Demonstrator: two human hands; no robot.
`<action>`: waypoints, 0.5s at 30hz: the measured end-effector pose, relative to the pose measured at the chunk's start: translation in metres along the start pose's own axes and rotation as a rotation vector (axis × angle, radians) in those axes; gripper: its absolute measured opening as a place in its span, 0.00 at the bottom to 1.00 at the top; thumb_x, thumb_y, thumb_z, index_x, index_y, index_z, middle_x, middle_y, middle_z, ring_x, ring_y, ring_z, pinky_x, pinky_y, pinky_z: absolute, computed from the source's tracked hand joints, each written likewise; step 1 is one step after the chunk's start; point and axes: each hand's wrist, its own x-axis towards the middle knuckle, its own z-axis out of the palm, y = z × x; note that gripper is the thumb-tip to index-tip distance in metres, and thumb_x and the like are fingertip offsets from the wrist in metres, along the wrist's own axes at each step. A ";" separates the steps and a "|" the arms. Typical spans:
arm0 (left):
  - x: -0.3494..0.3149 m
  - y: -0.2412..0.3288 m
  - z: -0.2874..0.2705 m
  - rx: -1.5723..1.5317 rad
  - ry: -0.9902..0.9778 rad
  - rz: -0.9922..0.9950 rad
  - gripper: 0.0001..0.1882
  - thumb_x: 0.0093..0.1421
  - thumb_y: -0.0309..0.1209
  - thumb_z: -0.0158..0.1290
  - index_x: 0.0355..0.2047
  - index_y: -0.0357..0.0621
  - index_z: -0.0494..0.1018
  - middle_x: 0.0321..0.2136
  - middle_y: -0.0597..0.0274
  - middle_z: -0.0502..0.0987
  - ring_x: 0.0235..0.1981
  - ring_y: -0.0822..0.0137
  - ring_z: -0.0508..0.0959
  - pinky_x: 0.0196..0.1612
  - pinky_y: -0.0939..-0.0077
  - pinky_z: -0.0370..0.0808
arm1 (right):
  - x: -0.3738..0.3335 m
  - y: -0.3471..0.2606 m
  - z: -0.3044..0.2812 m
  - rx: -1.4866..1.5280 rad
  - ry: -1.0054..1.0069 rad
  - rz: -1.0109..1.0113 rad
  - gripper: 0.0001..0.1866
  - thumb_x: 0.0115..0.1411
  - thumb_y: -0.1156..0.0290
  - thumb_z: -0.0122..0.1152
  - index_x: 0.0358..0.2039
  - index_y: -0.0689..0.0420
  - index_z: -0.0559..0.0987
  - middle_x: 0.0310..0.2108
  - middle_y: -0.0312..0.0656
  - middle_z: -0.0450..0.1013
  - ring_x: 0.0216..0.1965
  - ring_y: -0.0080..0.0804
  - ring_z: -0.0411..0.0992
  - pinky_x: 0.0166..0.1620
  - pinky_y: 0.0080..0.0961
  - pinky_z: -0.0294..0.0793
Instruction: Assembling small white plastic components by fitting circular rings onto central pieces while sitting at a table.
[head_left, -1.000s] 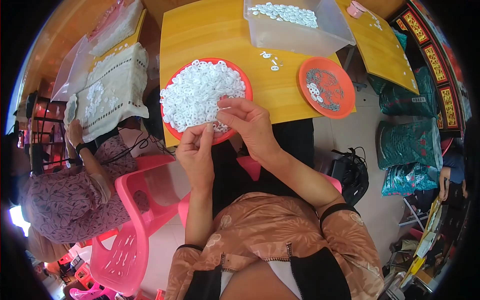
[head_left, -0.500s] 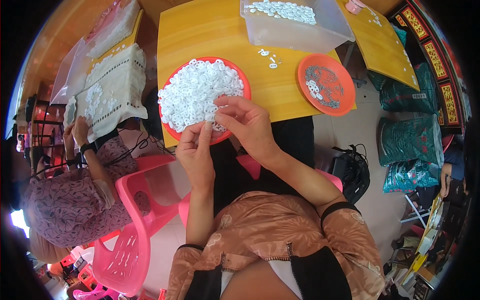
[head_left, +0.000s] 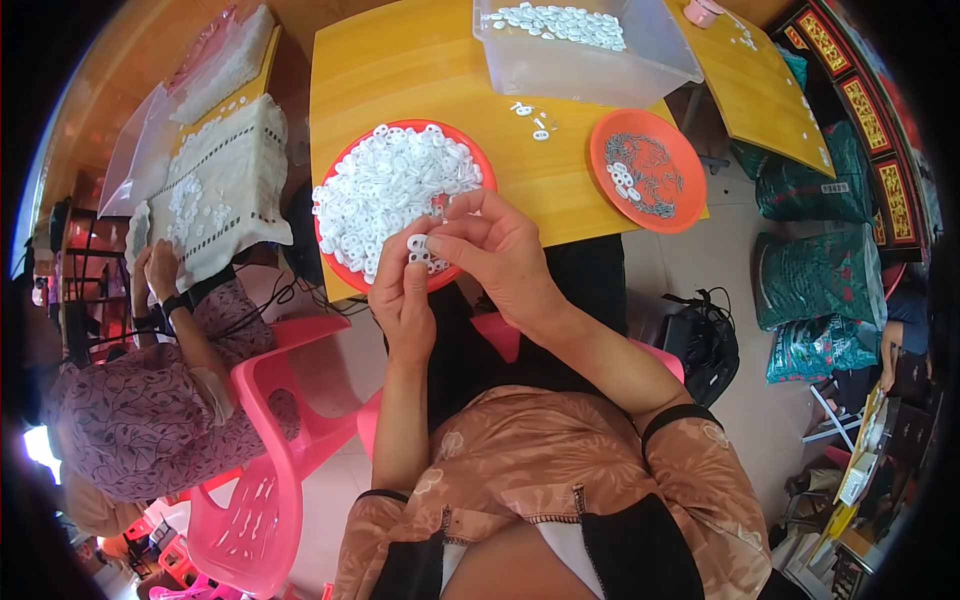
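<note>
Over the near rim of a red basin (head_left: pixel 488 165) heaped with small white plastic pieces (head_left: pixel 395 185), my two hands are close together. My left hand (head_left: pixel 402 310) is closed, pinching a small oval white plastic piece with holes (head_left: pixel 417 244) upright between thumb and fingers. My right hand (head_left: pixel 505 265) is bent in from the right, its thumb tip against that piece and its fingers curled; whatever is in its pinch is too small or hidden to make out. To the right, an orange plate (head_left: pixel 690 180) holds thin grey metal pins (head_left: pixel 662 165) and several white pieces (head_left: pixel 623 181).
A clear plastic bin (head_left: pixel 590 85) of white pieces stands at the back of the yellow table (head_left: pixel 390 60). Loose pieces (head_left: pixel 540 134) lie before it. At left, a co-worker (head_left: pixel 150 410) handles pieces on a cloth (head_left: pixel 235 190). Pink chair (head_left: pixel 250 510) and green sacks (head_left: pixel 815 270) flank me.
My left hand has risen slightly and turned, so the white piece now shows at its fingertips. My right hand stays close by, nearly unmoved. The whole view has shifted a little.
</note>
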 end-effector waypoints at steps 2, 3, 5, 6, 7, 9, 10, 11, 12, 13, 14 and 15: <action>0.002 -0.001 0.000 -0.022 -0.010 0.011 0.19 0.64 0.37 0.43 0.45 0.32 0.68 0.44 0.53 0.73 0.47 0.65 0.71 0.53 0.72 0.64 | -0.001 0.000 0.000 0.025 -0.001 -0.002 0.12 0.53 0.83 0.58 0.37 0.58 0.68 0.31 0.39 0.75 0.36 0.20 0.73 0.40 0.14 0.71; 0.003 -0.002 0.000 -0.045 -0.020 0.021 0.21 0.64 0.40 0.43 0.45 0.32 0.68 0.43 0.53 0.73 0.47 0.64 0.71 0.53 0.70 0.64 | -0.001 0.000 -0.001 0.039 -0.006 -0.007 0.12 0.53 0.83 0.58 0.35 0.58 0.67 0.31 0.39 0.74 0.36 0.20 0.73 0.40 0.14 0.71; 0.003 -0.003 0.004 -0.081 -0.001 0.027 0.18 0.64 0.38 0.43 0.43 0.33 0.69 0.42 0.54 0.73 0.46 0.65 0.71 0.52 0.71 0.64 | -0.001 0.001 -0.001 0.053 -0.011 -0.012 0.12 0.53 0.83 0.58 0.34 0.57 0.66 0.30 0.38 0.74 0.36 0.20 0.73 0.40 0.15 0.71; 0.003 -0.002 0.005 -0.114 0.021 0.033 0.15 0.64 0.35 0.43 0.42 0.34 0.71 0.41 0.56 0.74 0.46 0.66 0.72 0.52 0.71 0.64 | -0.002 0.000 0.000 0.070 -0.017 -0.007 0.12 0.53 0.83 0.58 0.33 0.57 0.66 0.30 0.38 0.74 0.36 0.20 0.73 0.40 0.15 0.72; 0.002 -0.003 0.006 -0.113 0.022 0.034 0.15 0.64 0.35 0.43 0.42 0.34 0.71 0.41 0.56 0.74 0.46 0.66 0.72 0.52 0.71 0.64 | -0.003 0.000 0.002 0.087 -0.023 -0.002 0.12 0.53 0.83 0.58 0.33 0.57 0.66 0.29 0.37 0.73 0.36 0.21 0.73 0.41 0.15 0.72; 0.000 -0.006 0.007 -0.112 0.074 0.039 0.16 0.64 0.36 0.43 0.40 0.34 0.71 0.40 0.56 0.75 0.44 0.66 0.72 0.51 0.72 0.65 | -0.004 -0.001 0.005 0.109 -0.022 0.000 0.12 0.54 0.83 0.58 0.32 0.56 0.66 0.29 0.36 0.73 0.34 0.19 0.72 0.38 0.14 0.71; 0.000 -0.006 0.007 -0.112 0.075 0.040 0.16 0.64 0.36 0.43 0.40 0.34 0.71 0.40 0.56 0.75 0.44 0.66 0.72 0.51 0.72 0.65 | -0.004 -0.002 0.006 0.129 -0.020 0.002 0.11 0.54 0.82 0.59 0.31 0.56 0.66 0.28 0.35 0.73 0.33 0.17 0.72 0.35 0.14 0.71; -0.001 -0.006 0.007 -0.119 0.082 0.041 0.16 0.64 0.37 0.43 0.40 0.34 0.71 0.40 0.56 0.74 0.44 0.66 0.72 0.51 0.72 0.65 | -0.005 -0.002 0.006 0.129 -0.021 0.002 0.11 0.54 0.82 0.59 0.31 0.56 0.66 0.28 0.35 0.73 0.33 0.17 0.72 0.35 0.14 0.71; -0.001 -0.007 0.007 -0.127 0.089 0.042 0.17 0.64 0.37 0.43 0.40 0.34 0.71 0.39 0.56 0.74 0.43 0.66 0.72 0.50 0.72 0.65 | -0.006 -0.003 0.005 0.100 -0.027 0.033 0.09 0.55 0.79 0.59 0.31 0.56 0.67 0.28 0.34 0.73 0.30 0.15 0.70 0.32 0.12 0.68; -0.001 -0.007 0.007 -0.127 0.089 0.042 0.17 0.64 0.37 0.43 0.40 0.34 0.71 0.39 0.56 0.74 0.43 0.66 0.72 0.50 0.72 0.65 | -0.006 -0.003 0.005 0.071 -0.033 0.063 0.07 0.56 0.77 0.59 0.31 0.56 0.69 0.27 0.33 0.72 0.27 0.13 0.68 0.28 0.11 0.66; -0.001 -0.007 0.008 -0.130 0.100 0.038 0.17 0.64 0.38 0.43 0.40 0.34 0.71 0.39 0.56 0.74 0.43 0.67 0.72 0.50 0.72 0.66 | -0.005 -0.002 0.005 0.072 -0.034 0.063 0.07 0.56 0.77 0.59 0.31 0.56 0.69 0.27 0.33 0.72 0.27 0.13 0.68 0.28 0.11 0.66; -0.001 -0.006 0.008 -0.134 0.111 0.036 0.18 0.65 0.39 0.43 0.40 0.34 0.71 0.39 0.56 0.74 0.43 0.67 0.72 0.49 0.73 0.66 | -0.005 -0.001 0.004 0.012 -0.024 0.088 0.05 0.57 0.72 0.59 0.31 0.56 0.71 0.25 0.31 0.71 0.24 0.12 0.65 0.25 0.10 0.62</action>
